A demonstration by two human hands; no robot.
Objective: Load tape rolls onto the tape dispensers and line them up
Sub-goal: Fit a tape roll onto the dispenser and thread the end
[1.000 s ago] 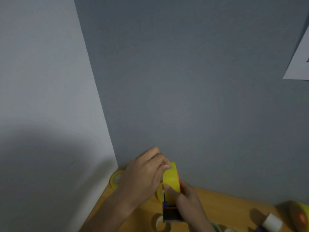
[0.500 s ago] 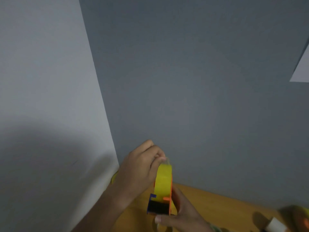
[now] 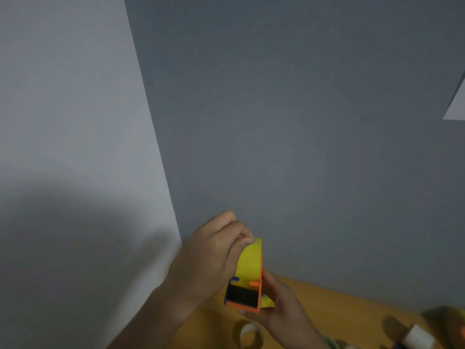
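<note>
An orange tape dispenser (image 3: 247,302) with a black front and a blue tab carries a yellow tape roll (image 3: 250,263). It is lifted above the wooden table (image 3: 327,306), low in the view. My right hand (image 3: 281,306) grips the dispenser from below and from the right side. The fingertips of my left hand (image 3: 214,258) pinch the top of the yellow roll, at the tape's end. Part of the dispenser is hidden behind both hands.
A small pale tape roll (image 3: 249,335) lies on the table under the dispenser. At the bottom right stand a white roll core (image 3: 417,337) and a blurred yellow-orange dispenser (image 3: 450,321). Grey walls meet in a corner right behind the table; a white paper (image 3: 456,107) hangs at the right.
The dispenser has tipped so its black front faces me and has moved slightly left. My right hand has slid under it. My left hand stays pinching the top of the roll.
</note>
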